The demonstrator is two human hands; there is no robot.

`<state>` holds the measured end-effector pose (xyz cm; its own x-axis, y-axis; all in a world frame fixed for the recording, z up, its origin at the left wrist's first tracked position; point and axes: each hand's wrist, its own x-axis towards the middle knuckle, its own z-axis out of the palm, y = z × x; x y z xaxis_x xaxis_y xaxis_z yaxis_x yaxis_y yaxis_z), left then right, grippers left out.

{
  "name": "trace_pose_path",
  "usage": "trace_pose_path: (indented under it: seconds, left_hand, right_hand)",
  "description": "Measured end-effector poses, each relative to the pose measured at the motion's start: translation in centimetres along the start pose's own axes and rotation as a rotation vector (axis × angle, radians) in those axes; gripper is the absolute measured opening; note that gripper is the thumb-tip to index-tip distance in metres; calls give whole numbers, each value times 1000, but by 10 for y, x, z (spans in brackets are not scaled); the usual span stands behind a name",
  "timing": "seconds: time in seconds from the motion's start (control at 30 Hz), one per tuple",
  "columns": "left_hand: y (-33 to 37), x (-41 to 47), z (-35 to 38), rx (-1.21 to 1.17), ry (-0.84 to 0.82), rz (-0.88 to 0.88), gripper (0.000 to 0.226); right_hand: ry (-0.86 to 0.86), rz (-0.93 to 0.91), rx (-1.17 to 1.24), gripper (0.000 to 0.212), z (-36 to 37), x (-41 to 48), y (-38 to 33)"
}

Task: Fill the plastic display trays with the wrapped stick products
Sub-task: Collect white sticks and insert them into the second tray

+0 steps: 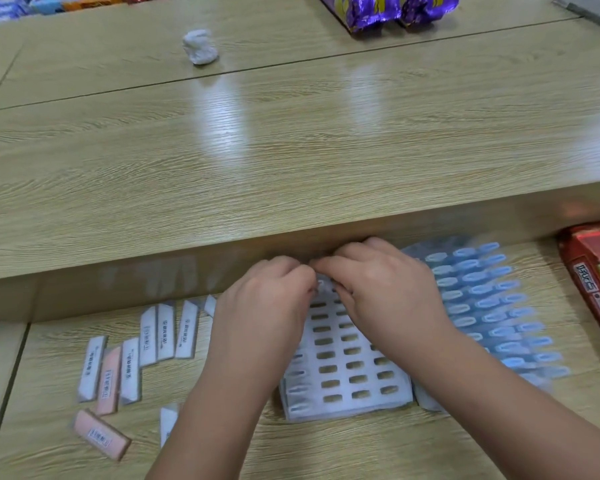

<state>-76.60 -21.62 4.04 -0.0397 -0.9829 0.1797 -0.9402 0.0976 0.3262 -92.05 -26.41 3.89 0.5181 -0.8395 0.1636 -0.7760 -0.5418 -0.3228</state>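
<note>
A white plastic display tray [347, 372] with rows of empty oval slots lies on the lower table surface. To its right a second tray [482, 306] is filled with blue-topped sticks. My left hand [264, 306] and my right hand [385, 289] meet at the white tray's far end, fingertips pinched together on a small white wrapped stick [323, 285]. Several loose wrapped sticks [146, 348], white and pink, lie scattered to the left of the tray.
A raised wooden table step [291, 251] runs just behind the hands. On the upper table sit a crumpled white paper ball [200, 46] and purple packets [395, 8]. A red box [596, 282] lies at the right edge.
</note>
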Motion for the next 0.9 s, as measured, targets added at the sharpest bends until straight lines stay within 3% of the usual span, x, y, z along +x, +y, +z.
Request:
trace_pose_path:
  seconds: [0.17, 0.27, 0.37, 0.43, 0.57, 0.7, 0.8, 0.9]
  left_hand:
    - [4, -8, -2, 71, 6, -33, 6]
    - [-3, -33, -4, -45, 106, -81, 18]
    - [-18, -77, -7, -194, 179, -281, 26]
    - [-38, -106, -8, -243, 212, -482, 25]
    - [-85, -136, -13, -177, 196, -772, 24]
    - [-121, -120, -18, -67, 179, -780, 32]
    - [-138, -98, -16, 1, 118, -745, 33]
    - [-149, -83, -13, 86, 59, -736, 31]
  right_hand:
    - [20, -42, -28, 31, 0, -4, 0]
    - [132, -26, 35, 28, -1, -15, -12]
    - [199, -54, 125, 18, 2, -30, -46]
    - [148, -117, 172, 18, 6, -38, -78]
    - [-136, -185, 125, 18, 31, -29, -138]
    - [-243, 21, -26, 31, 71, 5, -166]
    - [-274, 168, -209, 29, 86, 25, -169]
    - [-303, 236, -243, 28, 92, 35, -167]
